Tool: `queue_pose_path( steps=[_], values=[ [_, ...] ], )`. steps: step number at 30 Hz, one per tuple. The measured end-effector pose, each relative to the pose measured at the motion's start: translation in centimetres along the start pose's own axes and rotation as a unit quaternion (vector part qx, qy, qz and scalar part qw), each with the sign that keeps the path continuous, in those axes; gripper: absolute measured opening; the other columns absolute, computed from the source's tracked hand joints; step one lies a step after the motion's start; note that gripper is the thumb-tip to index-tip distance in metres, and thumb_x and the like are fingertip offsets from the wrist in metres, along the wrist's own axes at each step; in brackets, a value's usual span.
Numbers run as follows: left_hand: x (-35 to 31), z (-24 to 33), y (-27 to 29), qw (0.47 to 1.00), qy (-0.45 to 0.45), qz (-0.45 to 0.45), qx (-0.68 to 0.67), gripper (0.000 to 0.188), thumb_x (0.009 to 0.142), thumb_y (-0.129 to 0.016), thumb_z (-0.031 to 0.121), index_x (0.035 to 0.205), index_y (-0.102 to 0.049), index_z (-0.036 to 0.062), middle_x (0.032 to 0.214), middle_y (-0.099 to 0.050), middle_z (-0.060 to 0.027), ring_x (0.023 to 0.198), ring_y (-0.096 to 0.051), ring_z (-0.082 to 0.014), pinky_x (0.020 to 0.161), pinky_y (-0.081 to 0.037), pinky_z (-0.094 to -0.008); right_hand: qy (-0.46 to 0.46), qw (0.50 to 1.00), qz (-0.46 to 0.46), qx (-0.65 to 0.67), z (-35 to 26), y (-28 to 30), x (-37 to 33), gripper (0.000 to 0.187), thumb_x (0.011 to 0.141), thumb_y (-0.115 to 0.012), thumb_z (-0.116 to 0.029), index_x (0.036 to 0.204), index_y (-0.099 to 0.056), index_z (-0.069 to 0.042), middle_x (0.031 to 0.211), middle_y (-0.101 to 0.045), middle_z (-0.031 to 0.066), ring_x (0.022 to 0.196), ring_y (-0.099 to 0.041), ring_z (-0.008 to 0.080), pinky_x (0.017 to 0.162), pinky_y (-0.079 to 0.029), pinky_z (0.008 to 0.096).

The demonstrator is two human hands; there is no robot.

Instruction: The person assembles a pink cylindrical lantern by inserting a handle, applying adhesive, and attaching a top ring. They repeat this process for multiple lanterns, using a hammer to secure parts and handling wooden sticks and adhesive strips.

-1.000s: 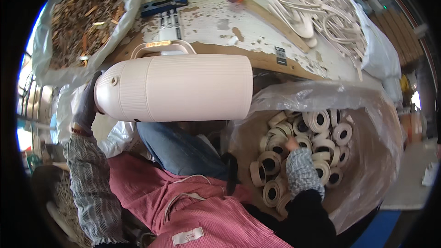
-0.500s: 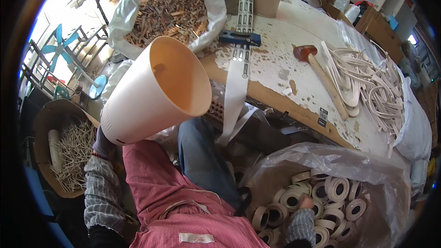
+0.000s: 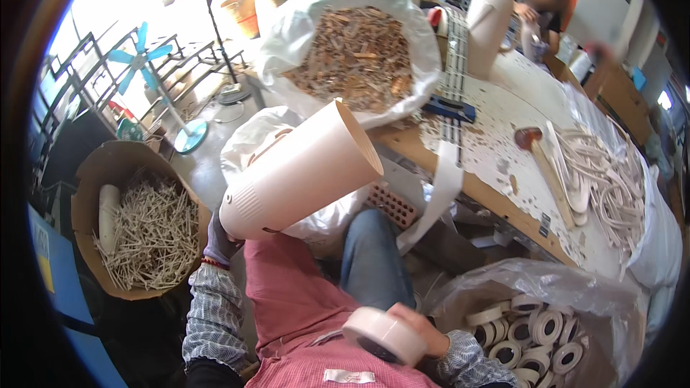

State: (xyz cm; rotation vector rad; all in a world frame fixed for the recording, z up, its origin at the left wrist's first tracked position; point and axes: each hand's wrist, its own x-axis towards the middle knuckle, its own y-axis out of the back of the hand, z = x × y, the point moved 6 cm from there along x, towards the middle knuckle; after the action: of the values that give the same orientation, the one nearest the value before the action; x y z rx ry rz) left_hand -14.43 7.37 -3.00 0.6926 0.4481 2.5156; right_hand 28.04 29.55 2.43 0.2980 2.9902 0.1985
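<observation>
A cream plastic cylinder (image 3: 302, 172), like a jug body with ribs near its lower end, tilts up to the right over my lap. My gloved left hand (image 3: 221, 236) is closed at its lower end; the cylinder hides some of the fingers. Over my apron, my right hand (image 3: 420, 330) grips a round cream plastic ring (image 3: 381, 336) with a dark centre, slightly blurred. Several similar ring parts (image 3: 548, 327) lie in the clear plastic bag (image 3: 517, 273) at the lower right.
A white sack (image 3: 277, 57) of brown scraps stands ahead. The worktable (image 3: 496, 136) carries a mallet (image 3: 550, 172), cream strips (image 3: 604, 179) and a tall jug (image 3: 490, 25). To my left are a carton (image 3: 86, 230) of thin cream pieces and a blue fan (image 3: 140, 57). Another person (image 3: 546, 11) sits beyond.
My right hand has come out of the bag with a ring part and moved left over my lap. The view has shifted left; the cylinder is still in my left hand, its open end now turned away.
</observation>
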Motion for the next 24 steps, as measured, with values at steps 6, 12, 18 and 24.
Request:
queue_pose_path(
  steps=[6, 12, 18, 24],
  values=[
    [-7.3, -3.7, 11.6, 0.929, 0.210, 0.174, -0.250, 0.041, 0.102, -0.038, 0.035, 0.123, -0.057, 0.0061, 0.112, -0.064, -0.0070, 0.099, -0.061, -0.0149, 0.085, -0.050, -0.0312, 0.072, 0.943, -0.268, 0.183, -4.2, -1.8, 2.5, 0.040, 0.096, -0.059, -0.020, 0.129, -0.056, 0.002, 0.115, -0.061, 0.0133, 0.107, -0.058, 0.0234, 0.096, -0.042, 0.0336],
    [-13.3, -1.9, 13.6, 0.871, 0.275, 0.258, -0.316, 0.039, 0.101, -0.043, 0.037, 0.112, -0.063, 0.0055, 0.103, -0.068, -0.0057, 0.089, -0.064, -0.0166, 0.080, -0.051, -0.0336, -0.228, 0.907, -0.309, 0.172, -1.3, -1.3, 3.7, 0.057, 0.089, -0.071, -0.027, 0.135, -0.052, 0.002, 0.128, -0.060, 0.0109, 0.117, -0.057, 0.0227, 0.102, -0.043, 0.0361],
    [-15.1, -0.1, 9.2, 0.821, 0.327, 0.244, -0.400, 0.037, 0.102, -0.043, 0.036, 0.106, -0.064, 0.0054, 0.099, -0.069, -0.0063, 0.088, -0.064, -0.0170, 0.080, -0.051, -0.0328, 0.107, 0.988, 0.107, -0.025, -6.0, 5.1, 16.0, 0.045, 0.086, -0.057, -0.017, 0.126, -0.055, 0.004, 0.111, -0.063, 0.0125, 0.100, -0.062, 0.0188, 0.089, -0.047, 0.0314],
    [-15.2, -2.1, 6.9, 0.910, 0.261, 0.159, -0.280, 0.024, 0.095, -0.057, 0.029, 0.104, -0.063, 0.0073, 0.099, -0.068, -0.0061, 0.090, -0.064, -0.0194, 0.079, -0.051, -0.0330, 0.359, 0.892, 0.195, -0.194, -13.0, 1.4, 16.8, 0.041, 0.073, -0.074, -0.014, 0.111, -0.067, 0.000, 0.087, -0.057, 0.0115, 0.074, -0.058, 0.0258, 0.073, -0.050, 0.0378]
  ],
)
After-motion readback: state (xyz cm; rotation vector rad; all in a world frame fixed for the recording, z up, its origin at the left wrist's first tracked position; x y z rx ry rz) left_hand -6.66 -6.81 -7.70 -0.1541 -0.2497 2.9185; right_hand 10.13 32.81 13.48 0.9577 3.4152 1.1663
